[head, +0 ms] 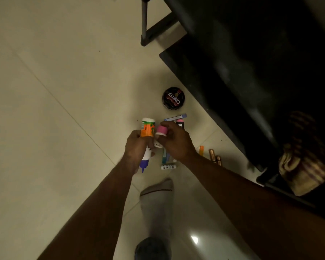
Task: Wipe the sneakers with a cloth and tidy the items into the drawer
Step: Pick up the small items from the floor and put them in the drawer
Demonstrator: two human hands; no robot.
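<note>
My left hand grips two containers together: an orange tube with a white cap and a white bottle with a purple nozzle pointing down. My right hand pinches a small pink-capped container right beside the orange tube. Under my hands, small items lie on the pale tiled floor: a black stick with a pink top, a blue strip, a teal tube and a white strip. No sneakers are in view.
A round black shoe-polish tin lies beyond my hands. Two copper-coloured batteries and a small orange item lie to the right. Dark furniture fills the right side, a striped cloth hanging on it. My grey-socked foot is below.
</note>
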